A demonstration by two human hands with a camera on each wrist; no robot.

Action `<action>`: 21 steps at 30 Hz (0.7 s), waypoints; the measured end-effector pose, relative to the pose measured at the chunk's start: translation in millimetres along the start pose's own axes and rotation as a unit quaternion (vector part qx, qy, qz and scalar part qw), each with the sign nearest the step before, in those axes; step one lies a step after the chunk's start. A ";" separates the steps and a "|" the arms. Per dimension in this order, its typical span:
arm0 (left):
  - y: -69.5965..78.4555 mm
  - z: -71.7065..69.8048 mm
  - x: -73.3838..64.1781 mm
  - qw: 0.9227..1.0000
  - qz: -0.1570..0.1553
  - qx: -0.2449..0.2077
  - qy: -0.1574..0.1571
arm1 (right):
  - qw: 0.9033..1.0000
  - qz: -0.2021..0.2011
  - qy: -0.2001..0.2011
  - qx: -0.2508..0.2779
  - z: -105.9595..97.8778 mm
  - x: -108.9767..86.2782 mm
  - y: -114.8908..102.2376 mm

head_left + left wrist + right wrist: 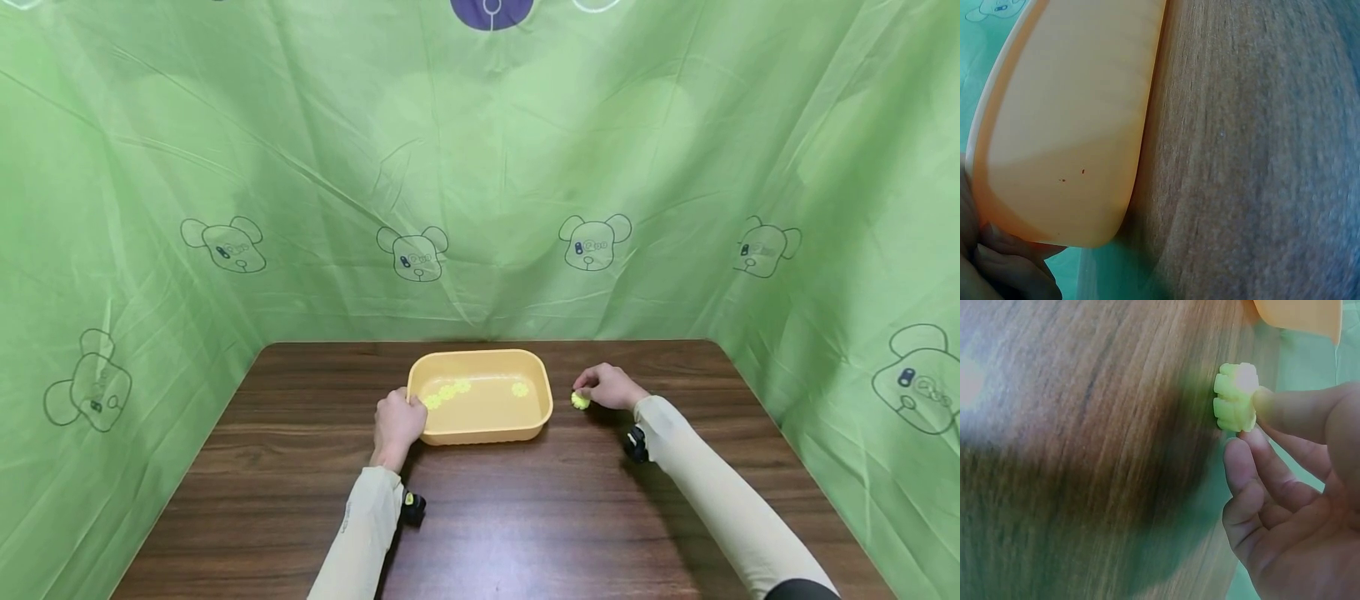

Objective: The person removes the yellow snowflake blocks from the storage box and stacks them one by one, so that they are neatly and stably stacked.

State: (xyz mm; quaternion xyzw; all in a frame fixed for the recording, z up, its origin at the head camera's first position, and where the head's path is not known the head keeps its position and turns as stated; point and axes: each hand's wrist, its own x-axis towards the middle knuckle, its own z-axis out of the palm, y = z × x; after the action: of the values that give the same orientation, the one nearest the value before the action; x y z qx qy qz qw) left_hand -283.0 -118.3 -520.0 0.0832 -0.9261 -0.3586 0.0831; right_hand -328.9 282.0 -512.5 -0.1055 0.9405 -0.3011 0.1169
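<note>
A pale yellow rectangular basin (480, 436) with rounded corners stands on the table. My left hand (397, 423) grips its left rim; in the left wrist view, curled fingers (1010, 265) show at the basin's end. To the right of the basin, my right hand (609, 388) pinches a small yellow-green flower-shaped piece (1234, 397) between thumb and fingertips, low over the table. Inside the basin lie several similar flower pieces (447, 392) in a row towards the left, and a single flower piece (520, 389) lies towards the right.
The dark wood-grain table (525, 517) reaches back to a green curtain (495, 283) printed with bear heads, which also hangs along both sides. Both wrists carry small black cameras (413, 508) over pale sleeves.
</note>
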 end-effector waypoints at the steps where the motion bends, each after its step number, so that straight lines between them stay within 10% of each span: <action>1: -0.2 0.2 0.2 1.000 0.002 0.001 0.001 | 1.000 0.000 0.001 -0.001 0.0 -0.1 0.0; 21: -0.8 0.3 2.2 1.000 -0.007 -0.004 -0.004 | 1.000 0.014 0.004 -0.002 1.1 0.3 -2.3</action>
State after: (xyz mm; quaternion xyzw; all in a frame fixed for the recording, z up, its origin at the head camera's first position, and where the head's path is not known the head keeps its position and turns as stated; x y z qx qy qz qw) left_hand -285.1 -119.2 -520.6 0.0877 -0.9245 -0.3628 0.0771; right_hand -328.5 279.5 -512.0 -0.0916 0.9428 -0.2985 0.1169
